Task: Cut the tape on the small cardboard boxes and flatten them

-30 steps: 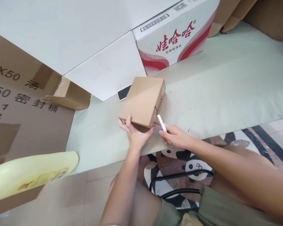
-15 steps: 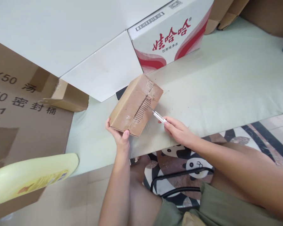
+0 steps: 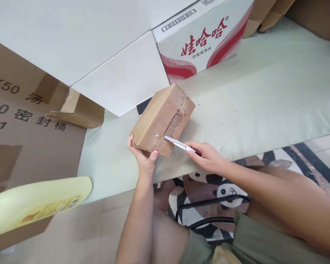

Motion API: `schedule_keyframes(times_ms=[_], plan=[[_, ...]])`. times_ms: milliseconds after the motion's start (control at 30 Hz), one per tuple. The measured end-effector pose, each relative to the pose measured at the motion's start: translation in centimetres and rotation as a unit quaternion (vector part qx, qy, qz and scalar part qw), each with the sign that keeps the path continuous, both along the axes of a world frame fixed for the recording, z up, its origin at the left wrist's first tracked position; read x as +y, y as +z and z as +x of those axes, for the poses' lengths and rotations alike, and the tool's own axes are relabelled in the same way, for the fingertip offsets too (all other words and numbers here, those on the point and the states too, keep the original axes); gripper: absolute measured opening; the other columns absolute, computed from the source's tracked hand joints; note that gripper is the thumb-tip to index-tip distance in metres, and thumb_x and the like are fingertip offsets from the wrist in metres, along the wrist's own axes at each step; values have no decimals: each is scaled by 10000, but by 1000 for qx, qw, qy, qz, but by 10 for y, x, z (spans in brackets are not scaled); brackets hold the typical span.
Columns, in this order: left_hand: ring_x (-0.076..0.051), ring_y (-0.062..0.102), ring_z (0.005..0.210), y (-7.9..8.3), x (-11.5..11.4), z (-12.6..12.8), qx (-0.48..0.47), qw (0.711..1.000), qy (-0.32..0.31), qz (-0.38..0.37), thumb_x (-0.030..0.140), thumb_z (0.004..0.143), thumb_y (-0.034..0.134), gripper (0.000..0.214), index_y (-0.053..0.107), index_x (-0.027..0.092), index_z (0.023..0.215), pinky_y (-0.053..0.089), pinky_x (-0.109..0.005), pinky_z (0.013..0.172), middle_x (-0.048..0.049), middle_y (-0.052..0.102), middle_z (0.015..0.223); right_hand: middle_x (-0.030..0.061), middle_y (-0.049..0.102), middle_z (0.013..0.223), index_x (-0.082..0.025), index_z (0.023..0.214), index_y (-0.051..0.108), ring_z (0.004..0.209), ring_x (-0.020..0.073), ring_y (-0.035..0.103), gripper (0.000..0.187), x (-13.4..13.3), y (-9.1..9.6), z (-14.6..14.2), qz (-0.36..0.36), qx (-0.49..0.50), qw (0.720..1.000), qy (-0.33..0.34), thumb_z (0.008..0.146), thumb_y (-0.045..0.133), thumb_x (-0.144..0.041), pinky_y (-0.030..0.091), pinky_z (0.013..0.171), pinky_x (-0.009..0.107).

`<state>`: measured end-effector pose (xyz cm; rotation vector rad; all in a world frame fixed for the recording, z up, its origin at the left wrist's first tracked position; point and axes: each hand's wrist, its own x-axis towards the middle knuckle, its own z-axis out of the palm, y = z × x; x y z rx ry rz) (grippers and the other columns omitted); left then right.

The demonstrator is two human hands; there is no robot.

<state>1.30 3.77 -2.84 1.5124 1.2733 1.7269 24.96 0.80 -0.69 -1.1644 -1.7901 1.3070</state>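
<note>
A small brown cardboard box is tipped up on the pale green surface, its torn, taped seam facing me. My left hand grips the box's near lower corner, thumb on the front face. My right hand is closed round a white utility knife. The blade tip touches the lower end of the seam, where corrugated ridges show.
A white and red drinks carton stands behind the box, beside a large white box. A dark phone lies under the box's far edge. Brown printed cardboard and a yellow jug are at the left.
The box was turned from lying flat to tipped up with its seam facing me. The knife moved from the box's right side to the seam, then down to the seam's lower end.
</note>
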Motion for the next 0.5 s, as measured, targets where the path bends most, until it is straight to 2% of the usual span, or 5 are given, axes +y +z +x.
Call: schedule_keyframes(times_ms=[200,300,500], plan=[[-283,460,1286,2,-3,7,24,999,-5,-22,646,534,828,964,297,343,1279,399,-404,1047,-93,369,1373,10,692,846,-203,1233,669,677,147,560,410,0,-1,4,2,6,1000,-6,946,423,-362,420,650,260],[-276,483,1238,2,-5,9,33,999,2,-12,690,531,806,920,323,320,1221,394,-399,1038,-85,401,1290,1,691,812,-211,1255,671,628,131,537,423,0,-3,5,15,0,1000,-15,945,429,-370,407,625,251],[-253,496,1166,7,-7,18,45,998,37,-6,736,554,764,851,337,287,1138,388,-378,1016,-68,413,1188,5,711,878,-222,1286,659,616,118,530,439,-2,-2,3,17,2,1000,-18,951,426,-383,402,618,245]])
